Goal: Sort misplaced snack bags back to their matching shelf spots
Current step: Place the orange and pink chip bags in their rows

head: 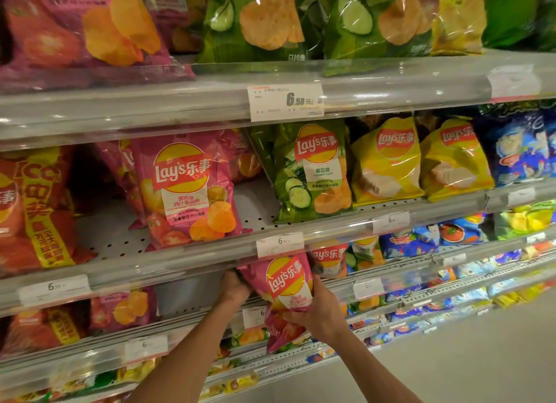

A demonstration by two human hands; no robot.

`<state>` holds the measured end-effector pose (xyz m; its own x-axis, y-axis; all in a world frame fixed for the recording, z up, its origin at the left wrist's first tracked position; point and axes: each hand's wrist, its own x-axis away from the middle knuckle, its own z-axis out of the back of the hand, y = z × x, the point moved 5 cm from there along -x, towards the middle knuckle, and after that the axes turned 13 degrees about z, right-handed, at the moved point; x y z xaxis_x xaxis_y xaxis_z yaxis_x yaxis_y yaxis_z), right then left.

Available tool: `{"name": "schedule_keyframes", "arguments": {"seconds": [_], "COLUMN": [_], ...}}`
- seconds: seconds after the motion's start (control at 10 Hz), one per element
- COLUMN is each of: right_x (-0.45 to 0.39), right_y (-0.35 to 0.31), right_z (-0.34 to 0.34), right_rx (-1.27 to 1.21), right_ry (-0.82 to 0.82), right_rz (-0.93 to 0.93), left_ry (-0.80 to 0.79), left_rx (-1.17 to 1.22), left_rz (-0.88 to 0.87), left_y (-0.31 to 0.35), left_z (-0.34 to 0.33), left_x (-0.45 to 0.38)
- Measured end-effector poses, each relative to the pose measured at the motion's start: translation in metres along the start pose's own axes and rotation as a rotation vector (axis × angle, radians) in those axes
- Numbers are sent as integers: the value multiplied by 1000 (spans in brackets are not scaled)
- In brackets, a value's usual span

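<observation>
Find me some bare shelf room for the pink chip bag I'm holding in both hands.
Bare perforated shelf shows between the standing pink bag and the green cucumber bag; another patch lies between that pink bag and the red bag. Rightward, yellow bags and blue bags crowd together.

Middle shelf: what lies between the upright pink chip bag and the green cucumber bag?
In the head view, only bare perforated shelf floor separates the pink bag from the green bag.
</observation>
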<state>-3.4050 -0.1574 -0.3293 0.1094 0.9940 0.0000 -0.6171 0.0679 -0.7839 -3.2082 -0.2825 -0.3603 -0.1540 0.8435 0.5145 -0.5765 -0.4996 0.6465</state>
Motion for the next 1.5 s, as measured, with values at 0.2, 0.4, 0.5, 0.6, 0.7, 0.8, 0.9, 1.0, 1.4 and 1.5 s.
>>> {"name": "schedule_keyframes", "arguments": {"seconds": [0.2, 0.4, 0.5, 0.6, 0.7, 0.8, 0.9, 1.0, 1.4, 1.5], "right_x": [5, -10, -22, -39, -52, -63, -71, -73, -66, -58], "right_y": [-24, -70, -96, -121, -135, -139, -140, -137, -125, -123], "right_z": [-33, -78, -98, -116, -127, -141, -160, -180, -187, -178], "right_rx": [-44, -93, -77, -9, 131, 206, 151, 74, 12, -14], "right_ry": [-21, -23, 24, 70, 104, 93, 91, 67, -65, -44], "right_rz": [-5, -38, -50, -58, -81, -89, -52, -35, -61, 12], "left_ry": [18, 458, 493, 453, 365, 342, 366, 366, 386, 406], "left_rx": [63, -443, -691, -863, -916, -952, -924, -884, -772, -704], "left_rz": [-152, -406, -502, -480, -400, -403, -436, -463, -492, -435], "left_y": [-29, -85, -106, -123, -142, -143, -142, -145, -140, -135], "left_z": [46, 118, 128, 129, 125, 127, 131, 133, 137, 136], "left_x": [42, 70, 83, 84, 72, 66, 62, 59, 57, 58]}}
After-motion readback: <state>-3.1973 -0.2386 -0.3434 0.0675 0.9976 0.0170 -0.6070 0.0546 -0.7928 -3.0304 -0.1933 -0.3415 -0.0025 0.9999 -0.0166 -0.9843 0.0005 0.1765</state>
